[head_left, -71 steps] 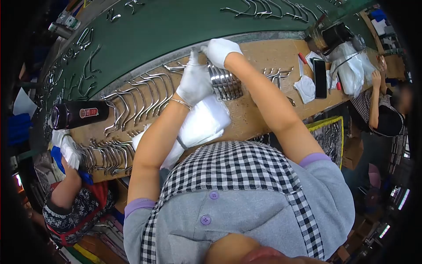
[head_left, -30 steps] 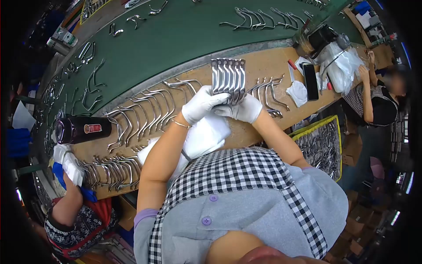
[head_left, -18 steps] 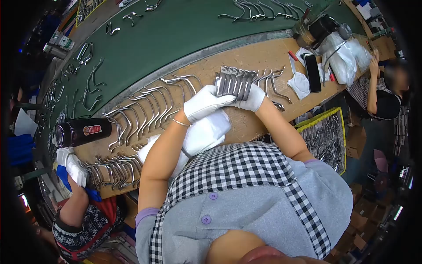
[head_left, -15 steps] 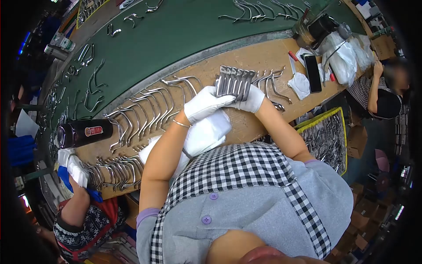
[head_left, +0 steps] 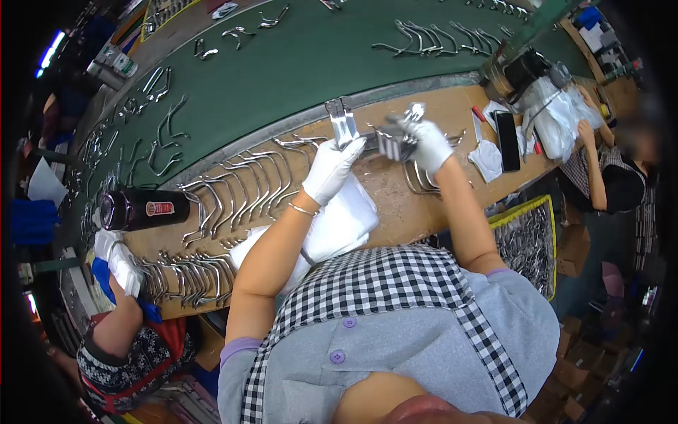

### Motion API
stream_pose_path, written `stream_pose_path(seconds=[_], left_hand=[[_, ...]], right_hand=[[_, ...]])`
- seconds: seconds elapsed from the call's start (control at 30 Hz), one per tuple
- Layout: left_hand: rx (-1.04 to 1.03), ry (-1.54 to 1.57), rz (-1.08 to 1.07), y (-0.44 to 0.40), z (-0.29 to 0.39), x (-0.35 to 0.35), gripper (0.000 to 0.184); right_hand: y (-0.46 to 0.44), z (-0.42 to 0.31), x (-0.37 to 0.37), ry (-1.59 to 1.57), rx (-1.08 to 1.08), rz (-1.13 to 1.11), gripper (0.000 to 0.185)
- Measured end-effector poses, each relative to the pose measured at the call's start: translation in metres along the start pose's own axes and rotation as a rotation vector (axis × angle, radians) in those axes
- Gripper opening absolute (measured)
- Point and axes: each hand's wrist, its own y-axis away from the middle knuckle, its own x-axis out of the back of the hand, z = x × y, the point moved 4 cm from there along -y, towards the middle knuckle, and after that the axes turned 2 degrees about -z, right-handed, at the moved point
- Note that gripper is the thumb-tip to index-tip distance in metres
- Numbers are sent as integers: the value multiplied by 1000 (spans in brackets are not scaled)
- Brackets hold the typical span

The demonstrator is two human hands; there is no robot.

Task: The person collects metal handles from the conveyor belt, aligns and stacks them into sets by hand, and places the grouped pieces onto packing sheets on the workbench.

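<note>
Remotely, I see the left hand (head_left: pixel 330 172) gripping gathered bars (head_left: pixel 344 126), the right hand (head_left: pixel 432 146) a bunch (head_left: pixel 395 146) (blurred); other bars (head_left: pixel 248 185) lie ungathered.

Metal pieces (head_left: pixel 343 127) gleam upright in left hand (head_left: pixel 330 171), blurred in right hand (head_left: pixel 432 147).

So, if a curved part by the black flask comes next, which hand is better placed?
Probably the left hand: it is nearer the row of curved parts, though it holds metal pieces. The right hand is farther off, holding a blurred bunch.
</note>
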Motion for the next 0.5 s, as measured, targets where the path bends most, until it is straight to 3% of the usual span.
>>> stream_pose_path(seconds=[0.17,0.3,0.37,0.5], left_hand=[[48,113,-71,-11,-16,7,38],[63,100,-162,-4,0,-1,42],[37,206,-164,-1,1,-5,36],[76,252,-217,1,7,-7,34]], right_hand=[[-33,-80,-1,433,151,168,38],[-103,-90,-5,412,205,199,45],[-160,-83,1,649,323,86,44],[-194,-83,-61,733,268,47,33]])
